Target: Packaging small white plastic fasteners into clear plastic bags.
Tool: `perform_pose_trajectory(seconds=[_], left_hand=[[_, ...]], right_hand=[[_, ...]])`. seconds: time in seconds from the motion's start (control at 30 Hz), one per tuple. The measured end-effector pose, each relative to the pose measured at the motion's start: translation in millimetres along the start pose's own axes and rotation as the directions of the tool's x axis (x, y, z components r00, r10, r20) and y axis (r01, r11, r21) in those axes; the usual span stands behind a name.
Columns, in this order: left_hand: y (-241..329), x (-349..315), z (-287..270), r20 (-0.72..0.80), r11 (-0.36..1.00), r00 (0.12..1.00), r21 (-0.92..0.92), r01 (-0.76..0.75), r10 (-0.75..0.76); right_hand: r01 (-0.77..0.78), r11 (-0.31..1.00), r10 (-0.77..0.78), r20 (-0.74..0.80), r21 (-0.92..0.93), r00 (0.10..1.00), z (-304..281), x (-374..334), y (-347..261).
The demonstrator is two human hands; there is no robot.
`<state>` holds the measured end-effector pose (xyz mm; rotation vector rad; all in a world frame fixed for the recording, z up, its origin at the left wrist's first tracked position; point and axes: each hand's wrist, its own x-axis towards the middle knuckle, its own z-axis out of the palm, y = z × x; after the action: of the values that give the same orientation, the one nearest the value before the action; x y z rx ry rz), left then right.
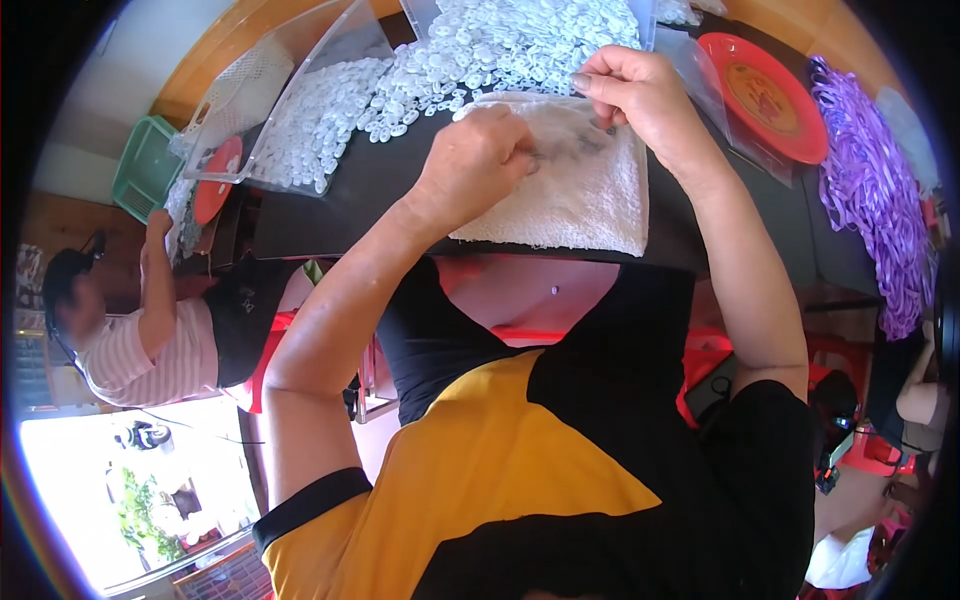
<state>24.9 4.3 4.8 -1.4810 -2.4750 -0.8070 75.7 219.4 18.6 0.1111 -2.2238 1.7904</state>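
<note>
A folded white towel [595,205] with a greyish smudged patch lies on the dark table in front of me. My left hand [475,155] is curled closed over the towel's left part; whatever its fingers hold, if anything, is hidden. Above the towel's upper right corner, my right hand [640,95] has thumb and fingers bent together in a pinch. Anything in that pinch is too small to make out. Just beyond both hands spreads a heap of small white oval plastic pieces [500,50], its near edge reaching the towel.
More white pieces fill a clear plastic bin [345,60] at the left. On the right are a red round tray [765,100], a clear plastic bag [700,75] and purple ribbons [870,200]. Another person [150,340] sits at the left near a green basket [145,165].
</note>
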Motion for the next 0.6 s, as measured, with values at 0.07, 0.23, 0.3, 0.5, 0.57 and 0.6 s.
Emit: perform_pose_trajectory(seconds=[0.07, 0.23, 0.3, 0.5, 0.57, 0.6], left_hand=[[-6, -1, 4, 0.022, 0.998, 0.999, -0.058, 0.037, -0.035], [-9, -4, -5, 0.084, 0.868, 0.952, -0.392, 0.303, -0.294], [-7, -4, -11, 0.103, 0.789, 0.904, -0.455, 0.413, -0.414], [-13, -6, -3, -0.008, 0.851, 0.925, -0.394, 0.347, -0.380], [-13, -4, -1, -0.034, 0.853, 0.921, -0.390, 0.346, -0.388], [-11, -3, -1, -0.059, 0.855, 0.915, -0.385, 0.347, -0.398]], right_hand=[[-0.001, 1.000, 0.001, 0.016, -0.001, 1.000, -1, 0, 2], [0.031, 0.998, -0.030, 0.012, -0.056, 0.999, 2, -3, 0], [0.040, 0.997, -0.037, 0.045, -0.068, 0.998, 3, -5, 0], [0.102, 0.985, -0.090, 0.091, -0.141, 0.992, 9, -8, 0], [0.116, 0.981, -0.104, 0.080, -0.157, 0.991, 8, -7, 2], [0.106, 0.983, -0.095, 0.076, -0.151, 0.993, 7, -6, 3]])
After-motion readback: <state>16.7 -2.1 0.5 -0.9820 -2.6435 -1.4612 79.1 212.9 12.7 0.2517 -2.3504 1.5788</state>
